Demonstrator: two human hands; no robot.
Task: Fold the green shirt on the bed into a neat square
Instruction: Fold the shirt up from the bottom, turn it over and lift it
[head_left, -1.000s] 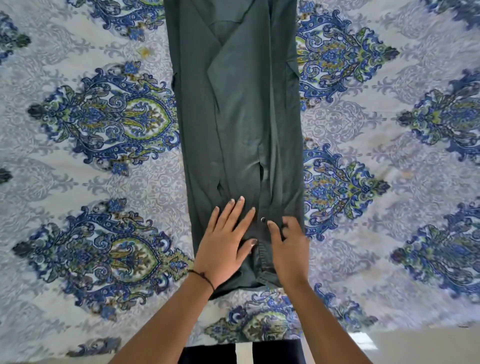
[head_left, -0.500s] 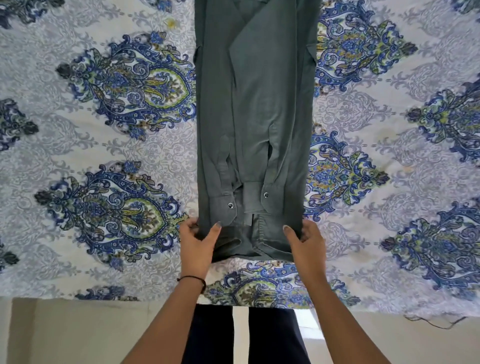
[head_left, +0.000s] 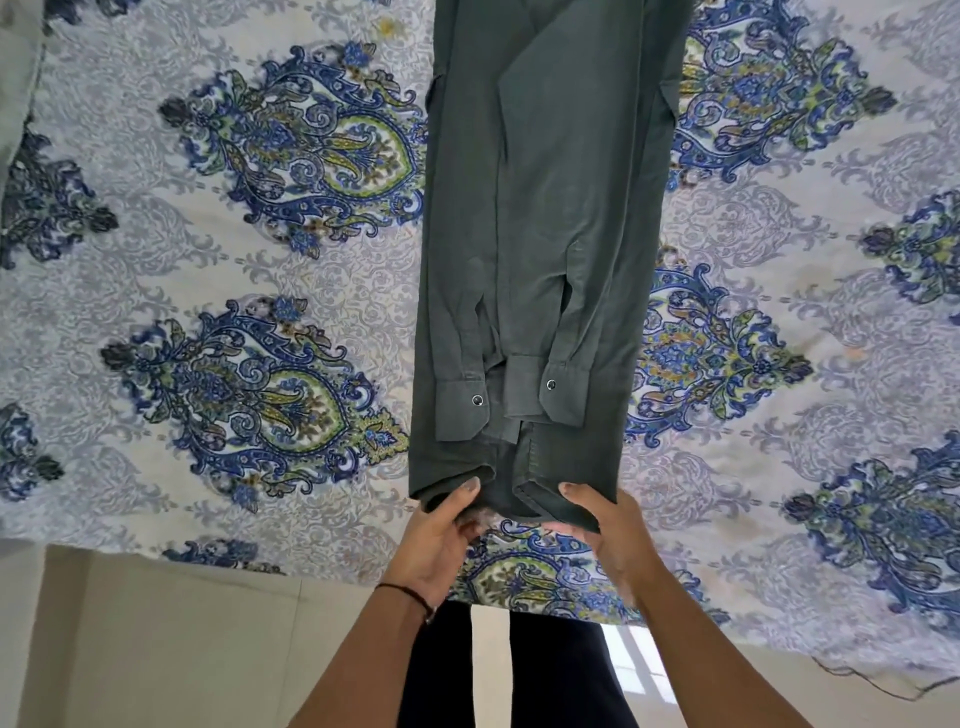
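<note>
A dark green, long-sleeved cotton shirt (head_left: 545, 234) is lying as a long narrow strip down the middle of the bed, running from 12 o'clock at the top edge of the view toward 6 o'clock. Its two sleeves are lying folded inward along the body, and the left cuff (head_left: 461, 410) and right cuff (head_left: 556, 392), each with a small metal snap, are sitting side by side just above the hem. The bed is wearing a pale sheet printed with blue and green paisley medallions (head_left: 270, 374), spreading out to 9 o'clock and 3 o'clock of the shirt.

The left hand (head_left: 436, 540) is gripping the hem at its 7 o'clock corner, thumb lying on top of the cloth and the fingers (head_left: 470, 527) curling under it, closed on the fabric. The right hand (head_left: 608, 530) is gripping the hem at its 5 o'clock corner in the same way, thumb on top, the remaining fingers tucked beneath and mostly hidden. The hem edge between the two hands is bunching and lifting slightly off the sheet.

A thin dark cord bracelet (head_left: 410, 595) is circling the left wrist. Below the bed edge, at 6 o'clock, dark trouser legs (head_left: 441, 675) are standing on a pale tiled floor (head_left: 156, 649).
</note>
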